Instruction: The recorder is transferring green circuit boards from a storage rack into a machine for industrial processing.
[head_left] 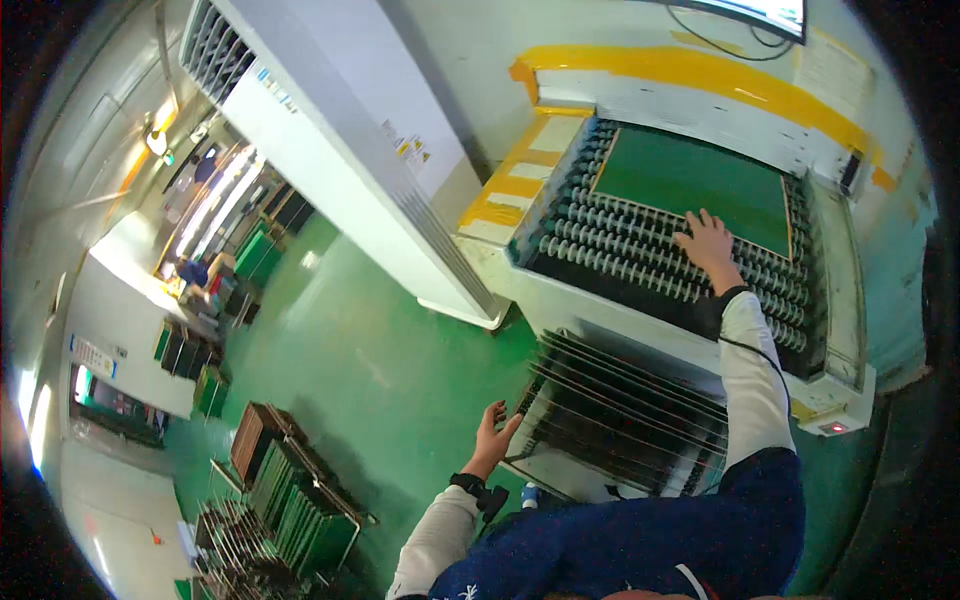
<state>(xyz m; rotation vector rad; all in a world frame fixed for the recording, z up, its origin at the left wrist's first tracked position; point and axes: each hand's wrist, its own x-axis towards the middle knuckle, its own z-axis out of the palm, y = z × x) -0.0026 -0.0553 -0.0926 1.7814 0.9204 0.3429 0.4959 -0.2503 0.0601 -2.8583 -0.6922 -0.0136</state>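
Note:
A large flat green panel lies on the rows of grey disc rollers of a conveyor at the upper right. My right hand reaches over the panel's near edge with its fingers spread; whether the fingertips touch the panel or only hover is hard to tell. Below the conveyor, close to my body, stands a rack with several thin upright panels in slots. My left hand is beside the rack's left edge, fingers apart, with nothing seen in it.
A tall white cabinet unit stands left of the conveyor. At the lower left, a rack of green panels sits on the green floor. A monitor hangs above. Far left, another person is near a lit bench.

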